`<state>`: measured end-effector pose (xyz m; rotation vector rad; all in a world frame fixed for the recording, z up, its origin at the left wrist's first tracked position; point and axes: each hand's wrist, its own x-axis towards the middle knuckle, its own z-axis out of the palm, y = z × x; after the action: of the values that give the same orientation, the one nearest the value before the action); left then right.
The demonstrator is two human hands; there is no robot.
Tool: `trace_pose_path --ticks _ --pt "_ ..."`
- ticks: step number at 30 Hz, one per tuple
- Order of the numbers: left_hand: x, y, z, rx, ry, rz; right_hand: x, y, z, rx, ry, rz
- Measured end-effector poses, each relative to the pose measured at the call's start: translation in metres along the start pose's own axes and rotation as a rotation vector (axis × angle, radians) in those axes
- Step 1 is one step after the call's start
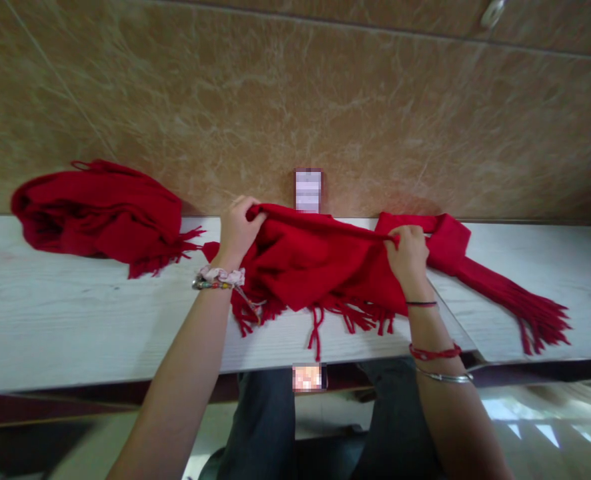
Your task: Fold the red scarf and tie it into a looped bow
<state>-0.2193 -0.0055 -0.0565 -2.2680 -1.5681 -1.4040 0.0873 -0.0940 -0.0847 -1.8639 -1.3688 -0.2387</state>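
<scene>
A red fringed scarf [320, 260] is stretched between my two hands above the white table. My left hand [240, 230] pinches its upper left corner, and my right hand [409, 257] grips its upper right edge. The cloth hangs in loose folds, its tassels pointing toward me. Left of it lies a bunched red scarf [100, 217] with fringe at its right end. A narrow folded red scarf [485, 277] lies to the right, partly hidden behind my right hand, its fringe spread out.
The white wood-grain table [75, 320] runs along a brown marbled wall [225, 113]. A phone-like device [308, 191] with a blurred screen stands against the wall. Another small blurred thing [308, 378] shows at the table's front edge, above my legs [268, 420].
</scene>
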Motion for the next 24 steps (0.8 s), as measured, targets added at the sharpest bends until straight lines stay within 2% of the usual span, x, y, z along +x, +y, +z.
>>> trace_pose_path --ticks 1,3,7,9,11,13,15,20,22,24 --pt "0.000 -0.003 0.001 0.017 -0.001 0.001 -0.007 -0.008 0.002 -0.027 -0.097 -0.055" --pt "-0.002 -0.006 0.007 0.015 -0.115 0.039 -0.021 -0.023 0.004 -0.056 -0.290 -0.179" --pt "-0.010 -0.007 0.024 -0.052 -0.565 0.213 -0.045 -0.046 0.004 -0.176 -0.640 -0.324" --pt "-0.013 -0.006 0.030 -0.042 -0.746 0.226 -0.052 -0.050 0.006 -0.282 -0.741 -0.338" --pt "-0.014 -0.007 0.032 0.007 -0.813 0.188 -0.054 -0.049 0.008 -0.347 -0.750 -0.351" --pt "-0.012 -0.009 0.029 0.063 -0.779 0.149 -0.052 -0.047 0.010 -0.361 -0.680 -0.358" --pt "-0.009 -0.010 0.021 0.090 -0.654 0.117 -0.044 -0.044 0.010 -0.338 -0.550 -0.342" --pt "-0.007 -0.002 -0.009 0.190 -0.099 -0.073 -0.017 -0.033 0.006 -0.231 -0.116 -0.166" --pt "-0.008 0.002 -0.014 0.287 0.014 -0.137 -0.014 -0.028 0.006 -0.235 -0.055 -0.140" --pt "-0.009 0.002 -0.012 0.340 -0.023 -0.145 -0.016 -0.021 0.008 -0.287 -0.122 -0.155"
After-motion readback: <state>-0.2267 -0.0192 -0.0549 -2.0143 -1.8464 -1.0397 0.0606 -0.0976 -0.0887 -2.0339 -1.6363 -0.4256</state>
